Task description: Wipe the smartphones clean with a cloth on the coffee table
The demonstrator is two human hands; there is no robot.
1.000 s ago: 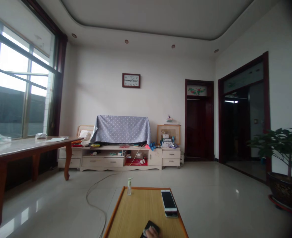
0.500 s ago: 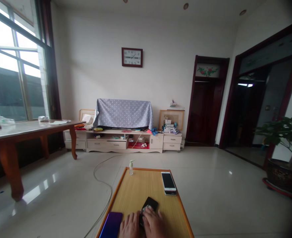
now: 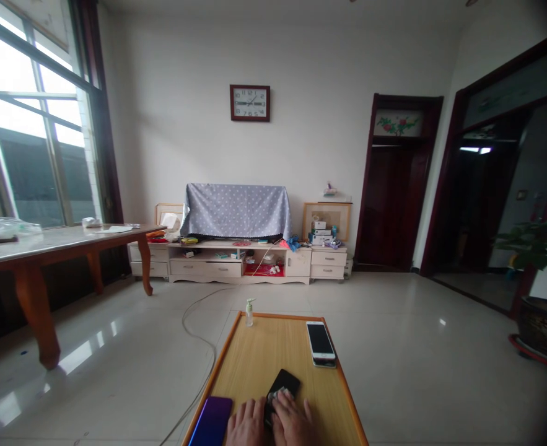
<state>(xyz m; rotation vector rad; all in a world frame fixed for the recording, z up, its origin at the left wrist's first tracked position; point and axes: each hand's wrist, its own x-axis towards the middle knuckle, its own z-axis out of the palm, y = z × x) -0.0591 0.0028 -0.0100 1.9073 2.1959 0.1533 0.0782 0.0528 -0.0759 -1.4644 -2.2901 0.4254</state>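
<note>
"Looking down at the low wooden table [image 3: 273, 353], what are the hands doing?"

"The left hand [image 3: 248, 424] is gripping the lower end of a black smartphone [image 3: 285, 383], while the right hand [image 3: 292, 421] is pressing a white wad of cloth or tissue [image 3: 279, 394] onto its upper face."

"And the right fingers?"

"They're closed, curling over the wad and holding it against the phone. The left fingers are wrapping around the phone's edge."

"Where's the black smartphone lying?"

"It's lying near the table's near edge, slightly askew, with its lower end hidden by the hands."

"What's around it?"

"A purple smartphone [image 3: 212, 422] is lying at 8 o'clock, just beside the left hand. A white smartphone [image 3: 320, 342] is resting at 2 o'clock, close to the table's right edge, and a small pump bottle [image 3: 249, 313] is standing at 11 o'clock by the far edge."

"Beyond the table?"

"A cable [image 3: 199, 331] is trailing across the tiled floor at 11 o'clock, and a long wooden table [image 3: 59, 248] is standing at 10 o'clock beneath the window. A polka-dot cloth [image 3: 236, 212] is draping over something on a cream cabinet [image 3: 236, 263] at 12 o'clock."
</note>
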